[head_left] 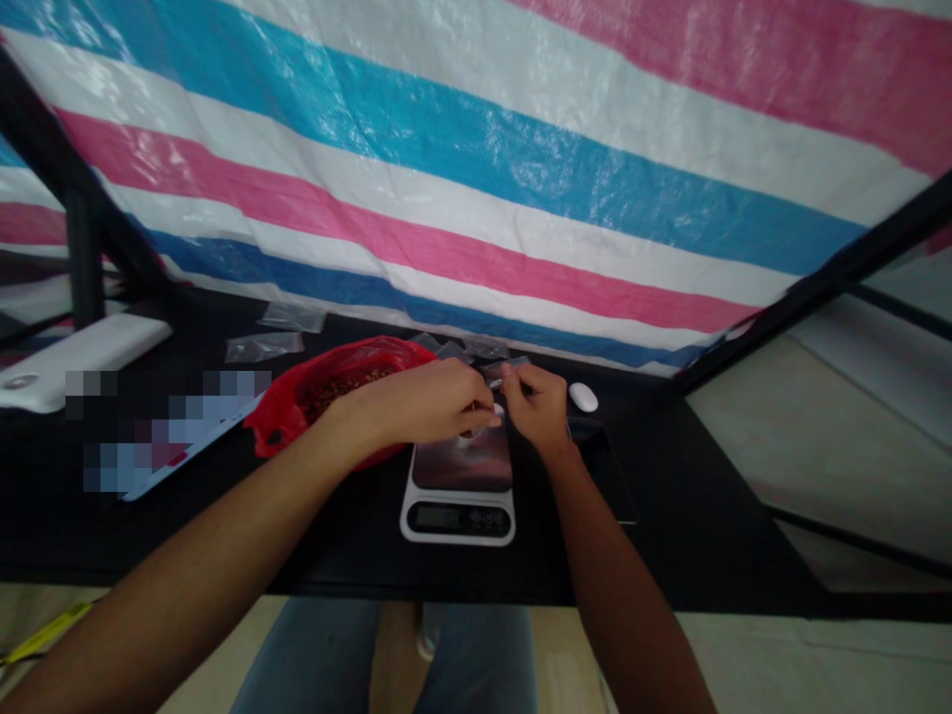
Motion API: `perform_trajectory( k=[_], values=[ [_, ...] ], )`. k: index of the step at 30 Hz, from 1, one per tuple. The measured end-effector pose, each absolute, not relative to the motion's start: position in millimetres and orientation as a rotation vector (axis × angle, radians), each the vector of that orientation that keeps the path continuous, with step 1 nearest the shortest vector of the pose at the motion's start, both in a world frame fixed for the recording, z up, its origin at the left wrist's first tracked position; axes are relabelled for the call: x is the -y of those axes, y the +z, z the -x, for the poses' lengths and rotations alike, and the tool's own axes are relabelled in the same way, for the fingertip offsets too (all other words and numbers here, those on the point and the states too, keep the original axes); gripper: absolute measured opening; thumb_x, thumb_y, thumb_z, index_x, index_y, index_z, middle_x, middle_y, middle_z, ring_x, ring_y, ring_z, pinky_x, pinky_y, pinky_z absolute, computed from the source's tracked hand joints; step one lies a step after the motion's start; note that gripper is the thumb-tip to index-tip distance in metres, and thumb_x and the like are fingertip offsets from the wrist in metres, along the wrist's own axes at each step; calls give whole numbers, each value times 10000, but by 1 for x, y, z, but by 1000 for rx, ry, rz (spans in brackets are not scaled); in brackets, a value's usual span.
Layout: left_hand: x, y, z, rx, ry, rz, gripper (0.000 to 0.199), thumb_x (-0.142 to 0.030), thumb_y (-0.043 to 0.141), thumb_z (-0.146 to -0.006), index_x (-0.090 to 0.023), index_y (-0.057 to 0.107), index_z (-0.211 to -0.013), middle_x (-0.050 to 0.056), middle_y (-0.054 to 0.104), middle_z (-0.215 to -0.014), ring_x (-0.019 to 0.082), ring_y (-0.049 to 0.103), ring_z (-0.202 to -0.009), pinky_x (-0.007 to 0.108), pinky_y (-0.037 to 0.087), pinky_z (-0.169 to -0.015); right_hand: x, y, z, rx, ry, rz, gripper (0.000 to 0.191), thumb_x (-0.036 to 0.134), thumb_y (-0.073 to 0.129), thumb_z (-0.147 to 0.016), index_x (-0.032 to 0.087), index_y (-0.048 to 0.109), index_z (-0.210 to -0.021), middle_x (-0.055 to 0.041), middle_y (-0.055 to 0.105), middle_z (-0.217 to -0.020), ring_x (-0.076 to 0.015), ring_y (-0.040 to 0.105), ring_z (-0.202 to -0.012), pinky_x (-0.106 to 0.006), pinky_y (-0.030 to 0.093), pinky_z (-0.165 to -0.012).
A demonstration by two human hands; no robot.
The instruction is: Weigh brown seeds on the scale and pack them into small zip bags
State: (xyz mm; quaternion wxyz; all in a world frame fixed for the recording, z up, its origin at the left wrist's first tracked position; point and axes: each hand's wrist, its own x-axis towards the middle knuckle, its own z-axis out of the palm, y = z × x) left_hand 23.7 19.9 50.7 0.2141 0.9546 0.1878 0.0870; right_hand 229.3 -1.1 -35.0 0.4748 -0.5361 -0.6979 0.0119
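A kitchen scale (462,474) with a metal plate and white body lies on the black table. Over its far end is my left hand (450,402), fingers bent together in a pinch; whatever is between them is hidden. Close beside it, past the scale's right edge, my right hand (536,405) is closed, thumb against curled fingers. A small clear plastic bag (494,375) shows at its fingertips, but I cannot tell whether it is held or lies behind. Under my left forearm sits an open red plastic bag (279,412) of small brown pieces (346,385).
More clear bags (264,346) lie at the back left. Right of my right hand are a white mouse-shaped object (584,397) and a dark flat device (601,466). A white long device (89,362) stands left. A striped plastic sheet (476,178) hangs behind the table.
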Motion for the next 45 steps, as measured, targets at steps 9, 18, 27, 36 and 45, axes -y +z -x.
perform_trajectory(
  k=[9, 18, 27, 36, 45],
  values=[
    [-15, 58, -14, -597, 251, -2529, 290, -223, 510, -1023, -172, 778, -924, 38, 792, -883, 164, 711, -796, 245, 460, -724, 1, -28, -236, 1784, 162, 1346, 483, 430, 557, -984, 212, 563, -552, 7, 539, -543, -134, 450, -536, -295, 329, -559],
    [-28, 35, 20, -823, 165, -2626, 218, -243, 687, -934, -188, 794, -1115, 81, 774, -1155, 229, 708, -1038, 284, 478, -899, 48, -4, -287, 1803, 787, 1698, 151, 327, 721, -844, 176, 733, -838, -26, 717, -716, -170, 637, -618, -268, 457, -542],
    [-28, 14, 9, -779, 74, -2669, 224, -149, 632, -917, -233, 834, -964, 56, 804, -1013, 213, 736, -926, 276, 496, -848, 79, -9, -282, 1958, 853, 1720, 141, 105, 672, -820, 202, 773, -839, -36, 768, -764, -186, 700, -665, -270, 503, -573],
    [-26, 19, 4, -901, 11, -2703, 194, -137, 630, -838, -200, 812, -863, 63, 793, -882, 212, 718, -770, 286, 459, -692, 58, 30, -217, 1945, 676, 1310, 60, 182, 686, -901, 199, 742, -914, -25, 752, -886, -148, 661, -752, -260, 498, -668],
    [-20, 44, 5, -697, 341, -2594, 186, -79, 659, -851, -162, 805, -931, 45, 791, -928, 168, 713, -833, 230, 478, -749, 14, -3, -229, 1607, 697, 1208, 203, 393, 673, -914, 195, 717, -899, -55, 753, -878, -188, 693, -800, -317, 534, -744]
  ],
)
